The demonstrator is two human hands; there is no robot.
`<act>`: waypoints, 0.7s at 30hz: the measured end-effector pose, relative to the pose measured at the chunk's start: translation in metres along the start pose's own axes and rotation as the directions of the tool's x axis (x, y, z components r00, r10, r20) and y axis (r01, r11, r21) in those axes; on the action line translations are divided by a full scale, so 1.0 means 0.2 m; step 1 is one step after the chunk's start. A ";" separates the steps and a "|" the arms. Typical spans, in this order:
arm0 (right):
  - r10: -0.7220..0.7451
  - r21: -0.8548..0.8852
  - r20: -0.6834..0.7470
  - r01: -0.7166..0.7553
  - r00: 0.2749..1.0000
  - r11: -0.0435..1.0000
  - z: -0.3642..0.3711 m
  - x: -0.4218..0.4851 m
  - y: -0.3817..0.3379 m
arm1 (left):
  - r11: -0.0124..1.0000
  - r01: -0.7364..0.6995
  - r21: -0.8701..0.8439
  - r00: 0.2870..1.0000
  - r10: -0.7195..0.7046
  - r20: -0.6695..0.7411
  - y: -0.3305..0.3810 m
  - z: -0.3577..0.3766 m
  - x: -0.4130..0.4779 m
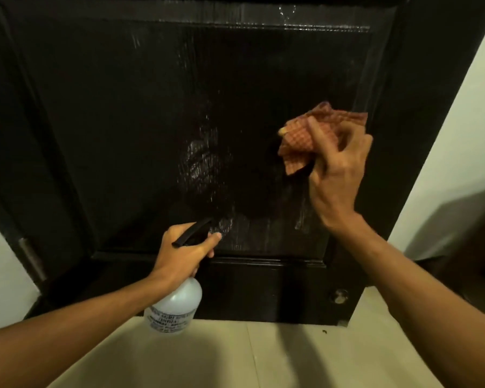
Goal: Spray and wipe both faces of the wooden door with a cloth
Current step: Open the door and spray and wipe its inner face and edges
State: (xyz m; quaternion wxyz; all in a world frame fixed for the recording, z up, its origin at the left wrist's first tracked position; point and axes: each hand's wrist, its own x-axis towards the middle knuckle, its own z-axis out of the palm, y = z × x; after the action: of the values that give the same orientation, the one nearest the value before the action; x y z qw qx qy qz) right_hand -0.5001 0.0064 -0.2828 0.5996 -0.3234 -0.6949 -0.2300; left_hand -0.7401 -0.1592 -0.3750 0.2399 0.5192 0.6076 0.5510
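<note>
**Spray and cloth at the dark door**

Nearest, the left hand (179, 252) grips a white spray bottle (174, 306), nozzle toward the wooden door (109, 121). Farther up, the right hand (338, 175) clutches a checked cloth (305, 135) against the wet-streaked panel.

One view only: head-worn wide-angle cam, facing the door (123, 107) nearly square-on, pitched down. Close in: door panel fills most of the view, floor (291, 359) strip along bottom, wall (479, 121) sliver at right.
</note>
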 end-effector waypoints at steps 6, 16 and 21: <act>-0.408 0.042 0.342 0.420 0.847 0.907 0.05 -0.52 0.04 | 0.998 -0.054 -0.020 0.993 0.056 0.104 0.00 0.11 0.03; -0.013 -0.058 -0.004 0.013 1.000 0.998 0.03 -0.19 0.09 | 0.998 -0.059 0.010 0.988 0.057 0.140 0.02 0.26 0.03; -0.449 0.076 0.477 0.474 0.755 0.877 0.02 -0.76 0.12 | 1.000 -0.007 -0.001 0.990 0.007 0.139 -0.05 0.30 0.03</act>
State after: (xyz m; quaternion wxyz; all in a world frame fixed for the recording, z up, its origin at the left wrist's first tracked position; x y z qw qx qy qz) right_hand -0.4750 -0.0006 -0.4336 0.3243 -0.2036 -0.8737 -0.3001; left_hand -0.6939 -0.1276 -0.3992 0.2799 0.5585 0.5875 0.5144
